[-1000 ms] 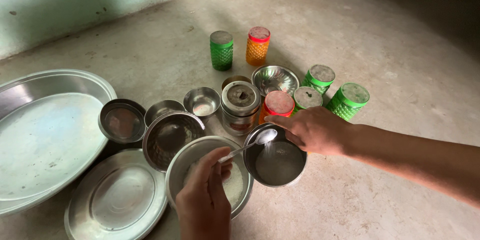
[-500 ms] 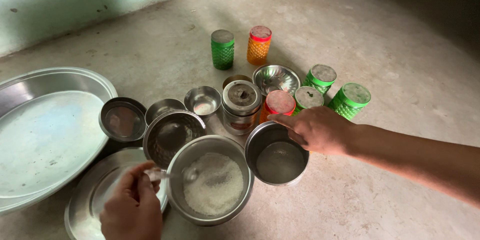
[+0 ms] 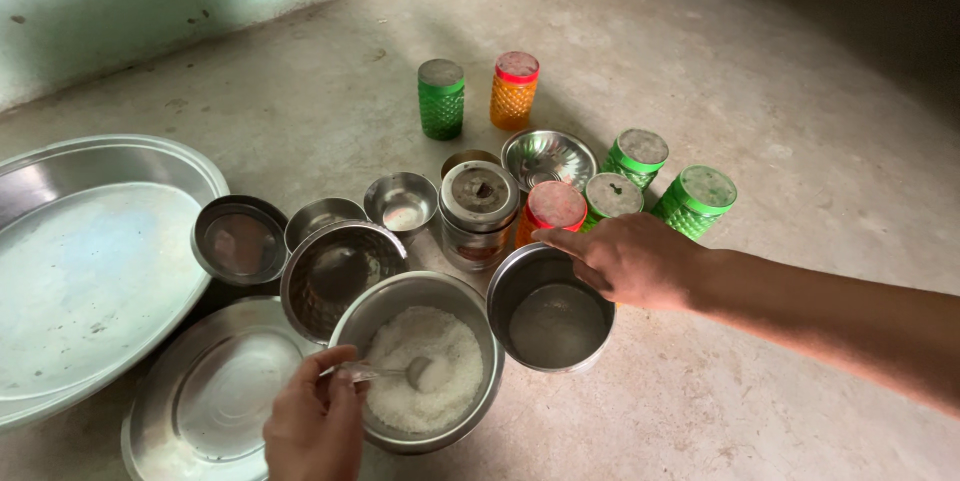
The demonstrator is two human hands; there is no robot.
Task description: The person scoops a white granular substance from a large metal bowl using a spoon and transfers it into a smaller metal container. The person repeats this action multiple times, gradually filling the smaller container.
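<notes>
Bare concrete floor point(image 3: 800, 141) carried all the vessels, with a pale green wall along the upper left edge.

Left hand point(image 3: 313, 428) was closed around the handle of a steel spoon point(image 3: 385, 373). The spoon's bowl lay in the white grains that filled a steel bowl point(image 3: 350, 326) at the bottom centre.

Right hand point(image 3: 630, 261) reached in from the right. Its fingers were curled over the far rim of a second steel bowl point(image 3: 553, 321), gripping it. This bowl stood just right of the grain bowl, with their rims touching or nearly so; whether it held anything could not be told.

Behind the two bowls stood a glass jar with a steel lid point(image 3: 480, 203), a red-lidded jar point(image 3: 553, 209) and three green jars point(image 3: 690, 199). A green jar point(image 3: 441, 99) and an orange jar point(image 3: 514, 91) stood farther back, apart from the rest.

On the left lay a large steel tray point(image 3: 90, 271) and a flat steel plate point(image 3: 215, 401), with several smaller steel bowls point(image 3: 335, 276) between them and the jars.
</notes>
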